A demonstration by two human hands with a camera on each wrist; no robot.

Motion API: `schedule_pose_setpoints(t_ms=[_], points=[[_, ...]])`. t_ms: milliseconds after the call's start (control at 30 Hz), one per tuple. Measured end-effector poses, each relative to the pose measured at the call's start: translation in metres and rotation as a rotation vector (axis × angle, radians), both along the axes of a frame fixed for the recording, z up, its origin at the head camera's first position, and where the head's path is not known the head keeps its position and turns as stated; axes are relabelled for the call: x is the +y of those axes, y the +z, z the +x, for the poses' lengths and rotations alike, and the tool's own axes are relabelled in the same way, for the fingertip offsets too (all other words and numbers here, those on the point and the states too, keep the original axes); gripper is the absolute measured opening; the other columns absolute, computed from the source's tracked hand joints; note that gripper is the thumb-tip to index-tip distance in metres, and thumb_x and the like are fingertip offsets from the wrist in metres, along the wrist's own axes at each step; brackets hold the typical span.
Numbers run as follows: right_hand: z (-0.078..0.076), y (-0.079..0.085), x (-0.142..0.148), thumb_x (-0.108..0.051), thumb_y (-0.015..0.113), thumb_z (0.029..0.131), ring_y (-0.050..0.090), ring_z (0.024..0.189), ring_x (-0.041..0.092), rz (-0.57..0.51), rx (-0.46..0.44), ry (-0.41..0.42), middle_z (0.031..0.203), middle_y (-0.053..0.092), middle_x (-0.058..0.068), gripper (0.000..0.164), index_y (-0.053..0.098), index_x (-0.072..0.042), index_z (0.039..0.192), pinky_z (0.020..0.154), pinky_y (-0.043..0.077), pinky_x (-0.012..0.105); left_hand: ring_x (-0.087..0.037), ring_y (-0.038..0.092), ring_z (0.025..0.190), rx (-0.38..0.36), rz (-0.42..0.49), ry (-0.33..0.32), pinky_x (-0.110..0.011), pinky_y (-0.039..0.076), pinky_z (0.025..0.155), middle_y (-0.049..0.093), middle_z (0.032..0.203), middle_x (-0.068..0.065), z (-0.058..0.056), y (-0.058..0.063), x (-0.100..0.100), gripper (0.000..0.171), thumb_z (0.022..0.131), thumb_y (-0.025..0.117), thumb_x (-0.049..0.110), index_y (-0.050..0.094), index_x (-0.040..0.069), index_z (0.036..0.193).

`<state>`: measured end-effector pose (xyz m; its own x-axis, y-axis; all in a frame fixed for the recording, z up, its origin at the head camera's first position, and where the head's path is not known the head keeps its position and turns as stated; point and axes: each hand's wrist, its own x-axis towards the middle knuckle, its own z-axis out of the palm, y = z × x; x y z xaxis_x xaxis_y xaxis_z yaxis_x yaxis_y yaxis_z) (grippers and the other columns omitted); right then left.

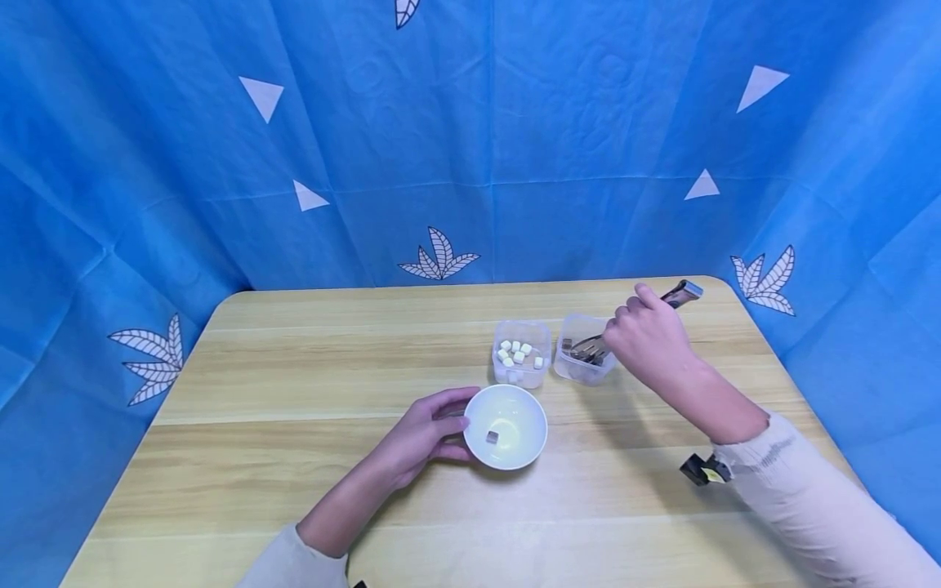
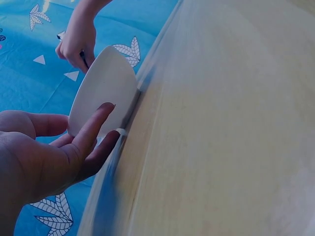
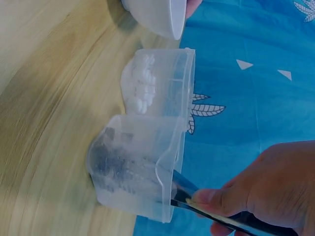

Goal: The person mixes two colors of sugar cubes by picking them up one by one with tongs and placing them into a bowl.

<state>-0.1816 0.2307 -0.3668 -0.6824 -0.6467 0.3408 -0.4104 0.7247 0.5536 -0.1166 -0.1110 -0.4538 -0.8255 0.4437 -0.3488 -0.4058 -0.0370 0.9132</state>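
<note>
My left hand [image 1: 422,433] holds a white bowl [image 1: 520,420] by its left side. In the left wrist view, the thumb is at the rim and the fingers support the outside of the bowl [image 2: 106,83]. One small brown cube [image 1: 492,438] lies inside. My right hand [image 1: 650,335] grips metal tongs [image 1: 682,294] from above. The slotted ends of the tongs reach down into the right clear plastic container [image 1: 586,374], among dark cubes [image 3: 110,157] seen blurred through its wall. Whether the tongs pinch a cube is hidden.
A second clear container [image 1: 522,380] with several white cubes [image 1: 519,357] stands just left of the first, behind the bowl. All stand on a light wooden table [image 1: 294,376]. A blue patterned curtain [image 1: 470,147] hangs at the back and sides.
</note>
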Motion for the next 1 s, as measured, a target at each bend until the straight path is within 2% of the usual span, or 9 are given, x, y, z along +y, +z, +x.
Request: schedule_pose_setpoints(t_ms=[200, 533, 800, 1000], points=[[0.002, 0.004, 0.004, 0.012, 0.072, 0.074, 0.050, 0.060, 0.026, -0.023, -0.002, -0.007, 0.055, 0.058, 0.007, 0.028, 0.061, -0.008, 0.058, 0.088, 0.045, 0.042, -0.026, 0.072, 0.107, -0.002, -0.006, 0.001, -0.042, 0.068, 0.085, 0.049, 0.155, -0.024, 0.000, 0.000, 0.000, 0.054, 0.102, 0.053, 0.002, 0.044, 0.004, 0.155], [0.004, 0.009, 0.012, 0.012, 0.059, 0.080, 0.052, 0.061, 0.028, -0.106, 0.039, 0.039, 0.055, 0.055, 0.008, 0.028, 0.058, -0.005, 0.058, 0.092, 0.047, 0.045, -0.025, 0.071, 0.109, 0.004, -0.006, -0.002, -0.041, 0.068, 0.084, 0.049, 0.155, -0.023, -0.001, -0.001, 0.001, 0.053, 0.102, 0.053, 0.003, 0.045, 0.005, 0.154], [0.009, 0.019, 0.012, 0.017, 0.069, 0.078, 0.057, 0.065, 0.028, -0.087, 0.011, -0.014, 0.057, 0.058, 0.009, 0.028, 0.062, -0.005, 0.061, 0.097, 0.048, 0.047, -0.026, 0.071, 0.109, 0.006, -0.008, 0.001, -0.042, 0.068, 0.085, 0.049, 0.155, -0.023, -0.001, -0.002, 0.001, 0.053, 0.102, 0.054, 0.003, 0.045, 0.005, 0.154], [0.012, 0.025, 0.012, 0.017, 0.070, 0.079, 0.059, 0.067, 0.028, -0.107, 0.019, -0.012, 0.058, 0.058, 0.009, 0.027, 0.063, -0.004, 0.064, 0.097, 0.048, 0.048, -0.026, 0.071, 0.109, 0.002, -0.008, 0.005, -0.042, 0.068, 0.085, 0.049, 0.155, -0.023, -0.001, -0.003, 0.001, 0.053, 0.102, 0.054, 0.003, 0.045, 0.005, 0.154]])
